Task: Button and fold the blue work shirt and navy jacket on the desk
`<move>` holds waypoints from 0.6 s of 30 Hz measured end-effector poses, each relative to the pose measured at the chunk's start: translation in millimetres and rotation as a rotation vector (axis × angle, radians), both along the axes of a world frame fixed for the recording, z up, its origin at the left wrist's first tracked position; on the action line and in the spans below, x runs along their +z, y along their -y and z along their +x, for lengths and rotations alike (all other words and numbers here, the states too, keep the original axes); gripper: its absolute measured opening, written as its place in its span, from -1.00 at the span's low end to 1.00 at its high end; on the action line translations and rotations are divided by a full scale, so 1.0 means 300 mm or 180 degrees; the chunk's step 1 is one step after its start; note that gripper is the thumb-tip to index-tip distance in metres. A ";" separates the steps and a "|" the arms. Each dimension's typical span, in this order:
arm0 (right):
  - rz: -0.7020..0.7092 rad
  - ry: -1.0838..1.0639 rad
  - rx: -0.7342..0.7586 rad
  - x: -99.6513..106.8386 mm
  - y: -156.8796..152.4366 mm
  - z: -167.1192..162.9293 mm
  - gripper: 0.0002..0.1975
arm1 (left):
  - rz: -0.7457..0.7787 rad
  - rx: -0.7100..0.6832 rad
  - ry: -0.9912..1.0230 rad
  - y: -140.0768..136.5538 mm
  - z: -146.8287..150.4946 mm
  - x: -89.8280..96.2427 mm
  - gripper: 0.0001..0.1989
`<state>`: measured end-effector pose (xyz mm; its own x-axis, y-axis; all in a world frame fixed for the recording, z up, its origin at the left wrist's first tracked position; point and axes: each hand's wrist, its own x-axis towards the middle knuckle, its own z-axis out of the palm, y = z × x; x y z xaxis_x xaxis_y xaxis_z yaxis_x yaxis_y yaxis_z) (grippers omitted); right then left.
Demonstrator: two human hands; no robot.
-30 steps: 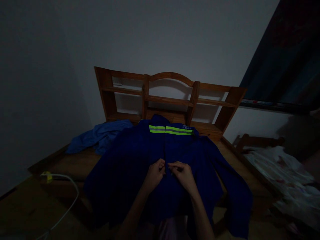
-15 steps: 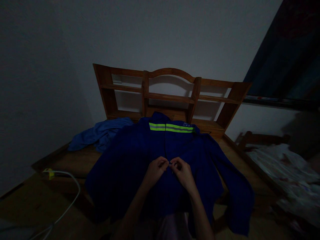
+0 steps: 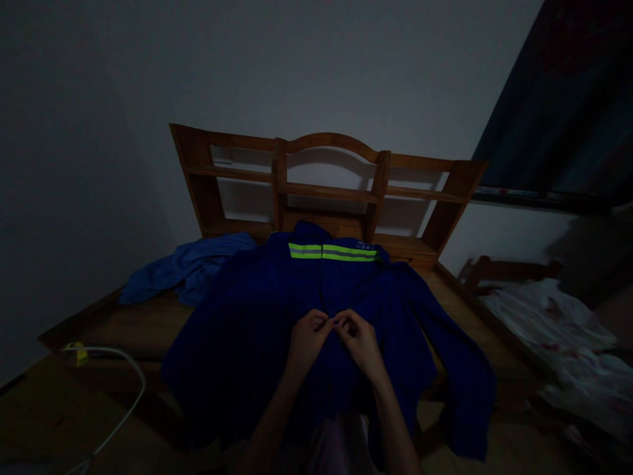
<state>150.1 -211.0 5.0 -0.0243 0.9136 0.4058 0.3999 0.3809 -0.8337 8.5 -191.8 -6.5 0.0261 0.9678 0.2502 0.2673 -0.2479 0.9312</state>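
Observation:
A dark blue work jacket lies front side up over the wooden desk, its collar toward the shelf and one sleeve hanging at the right. A yellow-green and grey reflective stripe crosses its chest. Halfway down the front opening, my left hand pinches the jacket's edge between thumb and fingers. Right beside it, my right hand pinches the same front edge, fingertips almost touching those of the left. Whatever small fastening may be between the fingertips is too dark to make out.
A wooden shelf unit stands at the desk's back against the wall. Lighter blue cloth lies crumpled on the desk at left. A white cable hangs at the lower left. White plastic bags lie at the right.
The view has shifted slightly, so the furniture and jacket appear a little further left. Both hands stay pinched at the jacket's front edge, with only slight finger movement.

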 end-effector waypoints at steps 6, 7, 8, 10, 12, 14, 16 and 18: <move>0.0012 -0.0007 0.0052 -0.002 0.000 -0.001 -0.85 | -0.0141 0.0160 -0.0095 -0.007 -0.002 0.004 -0.89; -0.0012 -0.0021 0.0076 -0.004 -0.001 -0.001 -0.85 | -0.0168 0.0160 -0.0124 -0.008 -0.003 0.004 -0.89; -0.0038 -0.0033 0.0095 -0.005 -0.002 0.000 -0.86 | -0.0187 0.0166 -0.0141 -0.010 -0.005 0.005 -0.89; -0.0075 -0.0046 0.0115 -0.009 -0.004 0.001 -0.86 | -0.0219 0.0164 -0.0128 -0.012 -0.007 0.003 -0.89; -0.0070 -0.0044 0.0111 -0.010 -0.005 0.002 -0.86 | -0.0250 0.0144 -0.0061 -0.014 -0.009 -0.001 -0.88; -0.0034 -0.0019 0.0104 -0.009 -0.005 0.003 -0.87 | -0.0265 0.0148 -0.0007 -0.016 -0.010 -0.006 -0.88; 0.0014 0.0027 0.0117 -0.004 -0.002 0.003 -0.88 | -0.0273 0.0142 0.0017 -0.019 -0.012 -0.012 -0.87; 0.0049 0.0072 0.0143 0.000 0.000 0.002 -0.87 | -0.0289 0.0132 0.0061 -0.023 -0.015 -0.017 -0.87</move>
